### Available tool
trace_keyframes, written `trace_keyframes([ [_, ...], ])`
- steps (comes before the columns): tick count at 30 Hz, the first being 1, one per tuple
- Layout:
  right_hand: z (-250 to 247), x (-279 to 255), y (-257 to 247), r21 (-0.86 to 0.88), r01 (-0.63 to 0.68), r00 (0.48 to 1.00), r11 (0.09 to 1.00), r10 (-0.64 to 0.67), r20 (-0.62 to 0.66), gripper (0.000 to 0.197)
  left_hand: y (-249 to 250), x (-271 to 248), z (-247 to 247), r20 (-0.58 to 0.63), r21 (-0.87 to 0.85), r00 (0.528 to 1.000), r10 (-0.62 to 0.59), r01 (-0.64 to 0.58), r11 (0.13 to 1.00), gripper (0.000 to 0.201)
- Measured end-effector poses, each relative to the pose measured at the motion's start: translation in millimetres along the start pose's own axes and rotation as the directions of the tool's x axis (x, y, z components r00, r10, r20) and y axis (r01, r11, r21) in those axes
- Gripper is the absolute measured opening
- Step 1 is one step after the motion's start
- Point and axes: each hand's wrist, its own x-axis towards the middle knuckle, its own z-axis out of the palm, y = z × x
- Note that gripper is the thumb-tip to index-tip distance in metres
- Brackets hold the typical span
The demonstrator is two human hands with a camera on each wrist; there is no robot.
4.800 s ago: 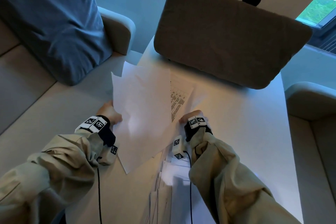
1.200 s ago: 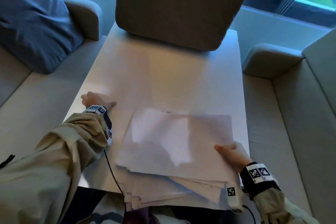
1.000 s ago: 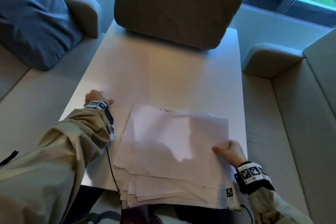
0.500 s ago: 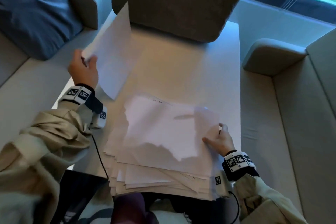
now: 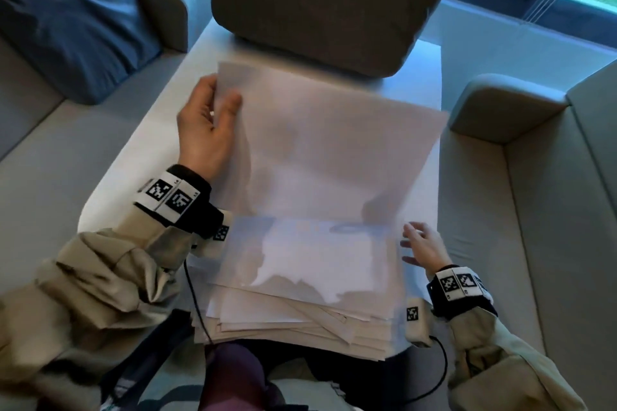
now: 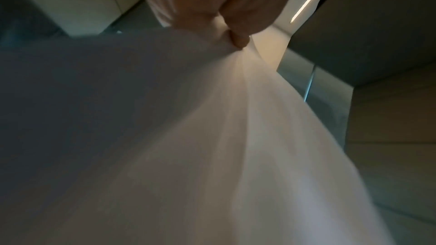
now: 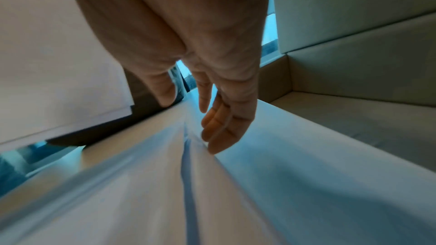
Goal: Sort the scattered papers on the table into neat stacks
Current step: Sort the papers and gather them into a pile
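Observation:
A thick, uneven stack of white papers (image 5: 300, 307) lies at the near edge of the white table (image 5: 424, 70), partly overhanging it. My left hand (image 5: 213, 117) pinches the far left corner of one white sheet (image 5: 327, 150) and holds it in the air over the table, its near edge above the stack. In the left wrist view the sheet (image 6: 212, 137) fills the frame under my left hand (image 6: 238, 38). My right hand (image 5: 420, 248) hovers at the stack's right edge, fingers loosely spread and holding nothing. The right wrist view shows those fingers (image 7: 219, 129) just above the top paper (image 7: 165, 183).
A large grey-brown cushion (image 5: 327, 0) stands on the table's far end. Beige sofa seats flank the table, with a blue pillow (image 5: 63, 13) at the left and an armrest (image 5: 500, 103) at the right. Windows run along the back right.
My left hand has swung the held sheet from the table's left side to the right, over the middle. My right hand has let go of the stack's top sheet and spread its fingers.

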Motion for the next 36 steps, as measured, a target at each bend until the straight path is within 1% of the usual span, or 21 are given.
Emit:
trace_keyframes([
  [1,-4,-2,0,0.055,-0.020,1.000,0.998,0.021,-0.018,0.031,-7,-7,4,0.033,0.021,0.998,-0.052,0.052,0.998,0.016],
  [3,-10,-6,1,0.160,-0.085,0.996,0.983,0.088,-0.011,0.038,-22,-23,12,0.117,0.156,0.981,-0.154,0.135,0.979,0.028],
  [4,-13,-9,2,0.201,-0.125,0.992,0.972,0.124,0.014,0.044,-30,-31,16,0.169,0.254,0.962,-0.215,0.168,0.953,0.036],
  [5,-14,-12,3,0.219,-0.163,0.987,0.962,0.157,0.047,0.050,-37,-39,18,0.225,0.342,0.930,-0.289,0.202,0.918,0.044],
  [6,-14,-15,5,0.212,-0.193,0.981,0.958,0.181,0.076,0.053,-44,-47,20,0.285,0.406,0.887,-0.363,0.232,0.884,0.051],
  [7,-13,-18,8,0.172,-0.215,0.975,0.961,0.201,0.096,0.053,-49,-54,22,0.346,0.452,0.832,-0.434,0.258,0.854,0.059],
  [9,-10,-23,15,0.068,-0.235,0.970,0.970,0.229,0.083,0.060,-58,-67,23,0.460,0.510,0.693,-0.556,0.306,0.804,0.076],
  [10,-8,-26,17,0.036,-0.243,0.968,0.969,0.239,0.080,0.067,-61,-72,23,0.494,0.531,0.642,-0.587,0.311,0.788,0.083],
  [11,-5,-27,21,0.015,-0.255,0.963,0.967,0.253,0.088,0.074,-63,-78,23,0.500,0.562,0.621,-0.603,0.297,0.772,0.087],
  [13,-1,-32,23,-0.016,-0.272,0.956,0.962,0.272,0.108,0.080,-65,-88,20,0.438,0.656,0.639,-0.632,0.254,0.711,0.089],
  [15,4,-39,25,-0.081,-0.253,0.957,0.964,0.262,0.123,0.077,-62,-100,15,0.355,0.749,0.641,-0.680,0.240,0.617,0.083],
  [16,6,-42,28,-0.144,-0.231,0.960,0.962,0.250,0.129,0.079,-60,-105,12,0.321,0.781,0.628,-0.709,0.248,0.573,0.075],
  [17,8,-45,32,-0.208,-0.207,0.962,0.956,0.238,0.135,0.087,-57,-110,8,0.302,0.801,0.610,-0.732,0.254,0.542,0.067],
  [18,12,-47,35,-0.258,-0.184,0.965,0.948,0.224,0.134,0.092,-59,-115,4,0.305,0.814,0.597,-0.742,0.241,0.529,0.065],
  [20,20,-47,39,-0.361,-0.130,0.975,0.924,0.184,0.121,0.086,-64,-119,-3,0.337,0.816,0.574,-0.746,0.216,0.536,0.075],
  [22,26,-48,34,-0.464,-0.100,0.983,0.880,0.160,0.092,0.079,-72,-119,-9,0.343,0.807,0.575,-0.743,0.224,0.546,0.082],
  [24,32,-48,22,-0.477,-0.115,0.982,0.871,0.172,0.077,0.076,-80,-116,-12,0.325,0.797,0.579,-0.748,0.257,0.546,0.084],
  [28,50,-49,-1,-0.482,-0.116,0.985,0.868,0.164,0.059,0.072,-100,-105,-21,0.299,0.776,0.609,-0.735,0.294,0.559,0.087],
  [32,84,-43,-31,-0.506,-0.086,0.985,0.858,0.150,0.087,0.076,-119,-76,-41,0.240,0.786,0.637,-0.732,0.315,0.532,0.094],
  [34,104,-38,-49,-0.536,-0.066,0.985,0.842,0.142,0.101,0.078,-127,-59,-52,0.210,0.793,0.659,-0.722,0.317,0.520,0.092],
  [36,125,-35,-66,-0.545,-0.044,0.985,0.838,0.126,0.115,0.078,-133,-43,-63,0.184,0.793,0.690,-0.700,0.317,0.521,0.085],
])
